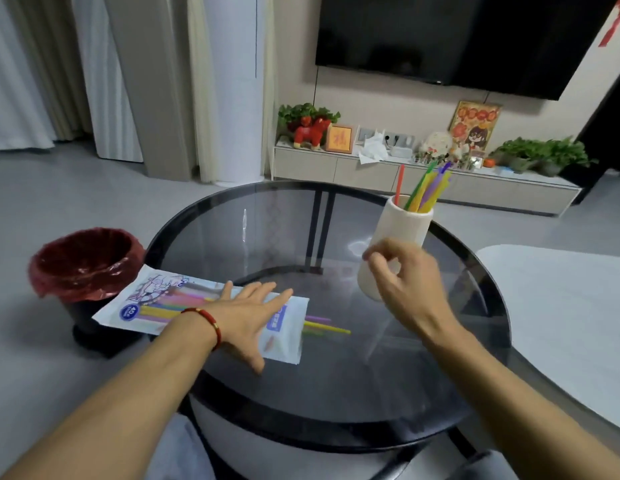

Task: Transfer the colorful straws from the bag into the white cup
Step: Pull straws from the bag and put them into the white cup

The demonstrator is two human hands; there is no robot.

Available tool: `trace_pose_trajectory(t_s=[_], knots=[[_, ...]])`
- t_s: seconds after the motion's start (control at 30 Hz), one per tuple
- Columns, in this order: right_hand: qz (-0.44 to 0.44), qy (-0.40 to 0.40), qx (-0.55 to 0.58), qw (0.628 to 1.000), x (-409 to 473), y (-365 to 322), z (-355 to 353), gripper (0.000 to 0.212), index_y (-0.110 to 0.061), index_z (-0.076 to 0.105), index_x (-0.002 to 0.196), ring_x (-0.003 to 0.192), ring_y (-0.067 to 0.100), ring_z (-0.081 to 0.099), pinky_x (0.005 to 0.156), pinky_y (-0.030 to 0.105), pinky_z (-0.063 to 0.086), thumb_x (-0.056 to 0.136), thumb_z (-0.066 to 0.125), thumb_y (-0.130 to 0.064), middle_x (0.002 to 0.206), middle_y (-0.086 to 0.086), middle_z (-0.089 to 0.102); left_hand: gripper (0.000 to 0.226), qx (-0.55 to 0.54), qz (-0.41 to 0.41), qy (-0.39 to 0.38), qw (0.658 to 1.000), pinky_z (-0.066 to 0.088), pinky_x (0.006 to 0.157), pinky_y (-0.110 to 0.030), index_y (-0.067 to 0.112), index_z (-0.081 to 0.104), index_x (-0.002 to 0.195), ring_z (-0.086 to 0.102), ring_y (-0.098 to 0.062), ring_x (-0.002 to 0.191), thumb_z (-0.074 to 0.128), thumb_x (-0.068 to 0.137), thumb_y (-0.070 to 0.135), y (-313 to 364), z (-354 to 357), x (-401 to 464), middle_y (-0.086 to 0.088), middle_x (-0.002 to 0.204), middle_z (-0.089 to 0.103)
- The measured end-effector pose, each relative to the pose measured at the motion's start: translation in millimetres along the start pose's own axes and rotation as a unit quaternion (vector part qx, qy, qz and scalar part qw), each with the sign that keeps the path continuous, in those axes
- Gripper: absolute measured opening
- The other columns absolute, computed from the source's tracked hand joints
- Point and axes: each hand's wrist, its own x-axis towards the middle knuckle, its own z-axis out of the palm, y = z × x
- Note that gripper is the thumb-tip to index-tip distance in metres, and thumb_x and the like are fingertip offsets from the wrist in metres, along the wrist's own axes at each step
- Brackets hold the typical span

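Observation:
A white printed straw bag [152, 303] lies flat on the left of the round dark glass table [336, 393]. My left hand [249, 317] rests palm down on it with fingers spread. Purple, yellow and green straw ends [327, 328] stick out of the bag's open right end. The white cup [402, 233] stands upright at the right rear of the table and holds several colourful straws [429, 188]. My right hand [405, 278] hovers in front of the cup's lower half, thumb and forefinger curled close together, with nothing visible between them.
A dark bin with a red liner [83, 261] stands on the floor just left of the table. A white table [565, 323] adjoins on the right. A TV cabinet with plants and ornaments [405, 161] runs along the far wall.

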Motion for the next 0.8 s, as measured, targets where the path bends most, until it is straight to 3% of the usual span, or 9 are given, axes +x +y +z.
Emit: trace_pose_trajectory(t_s=[0.1,0.17,0.27,0.33,0.4,0.5,0.63,0.7,0.8], knots=[[0.158,-0.164,-0.03,0.973,-44.2,19.3,49.1,0.027,-0.023,0.077,0.109,0.113,0.025,0.065,0.101,0.046,0.05,0.101,0.054,-0.034,0.116,0.001,0.075,0.129,0.046,0.005,0.034,0.998,0.006,0.118,-0.065,0.024,-0.004,0.156,0.025,-0.025,0.141,0.074,0.058,0.052,7.1,-4.4,3.8,-0.005,0.147,0.025],[0.177,-0.164,0.001,0.971,-59.6,29.0,64.8,0.029,-0.024,0.074,0.116,0.116,0.028,0.061,0.103,0.047,0.049,0.104,0.05,-0.036,0.12,0.002,0.071,0.118,0.084,0.009,0.068,0.994,0.019,0.117,-0.061,0.019,0.011,0.154,0.04,-0.026,0.128,0.075,0.058,0.047,14.0,-6.3,4.0,-0.003,0.133,0.033],[0.195,-0.111,0.121,0.967,-66.5,30.2,71.9,0.029,-0.021,0.071,0.104,0.096,0.022,0.064,0.087,0.038,0.054,0.107,0.045,-0.031,0.101,0.001,0.072,0.093,0.144,0.025,0.188,0.971,0.039,0.1,-0.051,0.022,0.029,0.141,0.05,-0.028,0.109,0.075,0.06,0.029,27.4,-9.6,1.1,-0.003,0.118,0.037],[0.243,-0.102,0.215,0.94,-67.0,23.8,74.3,0.03,-0.022,0.07,0.098,0.074,0.017,0.067,0.064,0.023,0.053,0.107,0.044,-0.033,0.093,-0.001,0.073,0.101,0.217,0.03,0.266,0.939,0.037,0.101,-0.053,0.019,0.028,0.145,0.048,-0.029,0.106,0.079,0.058,0.026,38.3,-14.2,-1.0,-0.007,0.122,0.04],[0.298,-0.125,0.306,0.896,-69.7,17.7,76.7,0.031,-0.018,0.07,0.102,0.058,0.016,0.065,0.048,0.023,0.045,0.106,0.044,-0.034,0.095,0.008,0.076,0.113,0.267,0.028,0.319,0.909,0.029,0.107,-0.058,0.015,0.02,0.152,0.046,-0.031,0.109,0.082,0.058,0.025,47.4,-17.9,-1.4,-0.011,0.127,0.042],[0.358,-0.164,0.435,0.809,-74.8,10.5,78.7,0.036,0.0,0.065,0.115,0.056,0.021,0.063,0.045,0.027,0.044,0.108,0.046,-0.029,0.083,0.014,0.076,0.119,0.29,0.023,0.323,0.9,0.024,0.107,-0.063,0.016,0.011,0.156,0.042,-0.03,0.113,0.082,0.061,0.028,54.9,-16.6,-2.2,-0.012,0.131,0.039],[0.382,-0.112,0.502,0.768,-75.3,13.1,76.0,0.027,0.003,0.07,0.114,0.061,0.017,0.066,0.06,0.026,0.06,0.105,0.062,-0.021,0.089,0.019,0.075,0.119,0.258,0.0,0.299,0.919,0.028,0.105,-0.062,0.021,0.007,0.155,0.042,-0.03,0.117,0.083,0.064,0.037,54.0,-8.5,-3.0,-0.01,0.132,0.038],[0.385,-0.088,0.495,0.774,-73.1,19.4,72.2,0.021,0.003,0.073,0.11,0.062,0.015,0.068,0.064,0.026,0.062,0.102,0.066,-0.015,0.09,0.018,0.076,0.122,0.219,-0.019,0.272,0.937,0.028,0.105,-0.061,0.024,0.001,0.155,0.041,-0.028,0.119,0.081,0.065,0.042,48.9,-3.4,-2.0,-0.008,0.133,0.035],[0.336,-0.051,0.441,0.831,-70.1,28.7,64.3,0.012,-0.004,0.076,0.104,0.06,0.018,0.068,0.065,0.028,0.063,0.098,0.072,-0.014,0.088,0.019,0.077,0.124,0.163,-0.04,0.223,0.96,0.027,0.108,-0.062,0.027,-0.01,0.153,0.038,-0.026,0.125,0.079,0.068,0.045,42.7,2.1,0.2,-0.006,0.134,0.03]])
